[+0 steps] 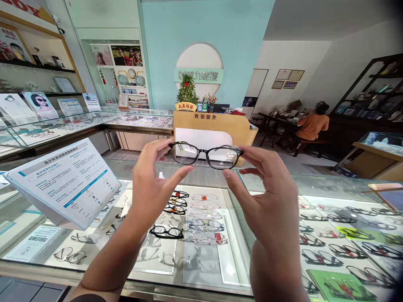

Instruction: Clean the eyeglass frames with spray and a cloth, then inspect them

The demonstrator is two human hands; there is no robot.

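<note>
A pair of black-framed eyeglasses [203,153] is held up level above the glass display counter, its lenses facing me. My left hand [154,176] grips the frame's left end, fingers at the top corner and thumb below. At the other end, my right hand [264,184] holds the right corner between its fingers and thumb. The temples are mostly hidden behind the frame and hands. Beneath the hands, rows of eyeglasses lie inside the case, among them a black pair [166,231] and a clear-framed pair [206,225].
A folded information card [67,180] stands on the counter at left. More glasses fill the right-hand case [340,251]. Across the aisle is a wooden cashier desk [214,121] with a plant [187,89]. A person in orange [314,125] sits at a table, back right.
</note>
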